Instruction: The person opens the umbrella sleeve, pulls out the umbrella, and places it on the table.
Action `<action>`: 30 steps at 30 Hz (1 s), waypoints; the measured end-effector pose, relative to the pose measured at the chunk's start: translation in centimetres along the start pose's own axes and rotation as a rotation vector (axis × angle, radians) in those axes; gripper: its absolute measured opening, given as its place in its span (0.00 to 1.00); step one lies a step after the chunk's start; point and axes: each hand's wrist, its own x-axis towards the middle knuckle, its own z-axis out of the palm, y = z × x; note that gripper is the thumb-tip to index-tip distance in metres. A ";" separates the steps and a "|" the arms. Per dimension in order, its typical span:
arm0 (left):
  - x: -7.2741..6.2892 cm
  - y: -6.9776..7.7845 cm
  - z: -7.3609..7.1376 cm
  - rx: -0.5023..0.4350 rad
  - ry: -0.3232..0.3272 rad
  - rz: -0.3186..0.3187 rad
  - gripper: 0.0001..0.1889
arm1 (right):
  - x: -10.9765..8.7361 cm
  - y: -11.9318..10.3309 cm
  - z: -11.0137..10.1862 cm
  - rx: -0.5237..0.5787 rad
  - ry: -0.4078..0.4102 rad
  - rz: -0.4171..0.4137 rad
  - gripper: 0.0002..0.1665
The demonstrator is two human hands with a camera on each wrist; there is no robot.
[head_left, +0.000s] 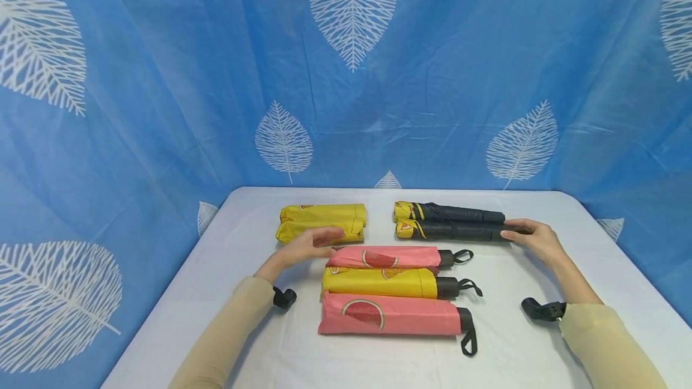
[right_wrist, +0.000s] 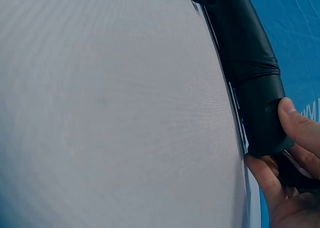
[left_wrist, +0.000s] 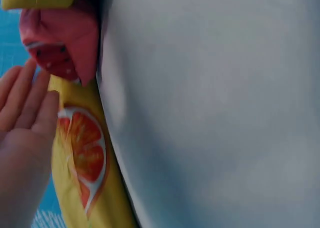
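Right hand [head_left: 535, 240] at the right end of the nearer black umbrella [head_left: 446, 231], far right of the white table [head_left: 378, 368]; thumb and fingers pinch its handle. Left hand [head_left: 303, 246] relaxed, fingers nearly straight and apart from the thumb, holding nothing; it is beside the left end of the far pink umbrella [head_left: 402, 256] and the nearer yellow bundle [head_left: 305, 231]. Contact there: cannot tell.

Risk 1: the nearer black umbrella lies alongside the farther black umbrella [head_left: 459, 214]; a sideways pull could drag or roll both.
Risk 2: grip is at one end only, so a lift would probably let the left end droop.
Risk 3: a careless left-hand sweep could push the far pink umbrella against the yellow umbrella [head_left: 405, 283], and that against the near pink umbrella [head_left: 421, 317].

Containers: the pink and yellow umbrellas look sleeved in fruit-printed fabric, handles protruding right. The nearer yellow bundle and farther yellow bundle [head_left: 324, 212] may be sleeves too; contents cannot be told.
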 end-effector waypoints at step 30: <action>2.9 -0.7 2.1 0.367 -0.104 -0.067 0.26 | 0.3 0.4 -0.2 -0.081 -0.050 0.013 0.47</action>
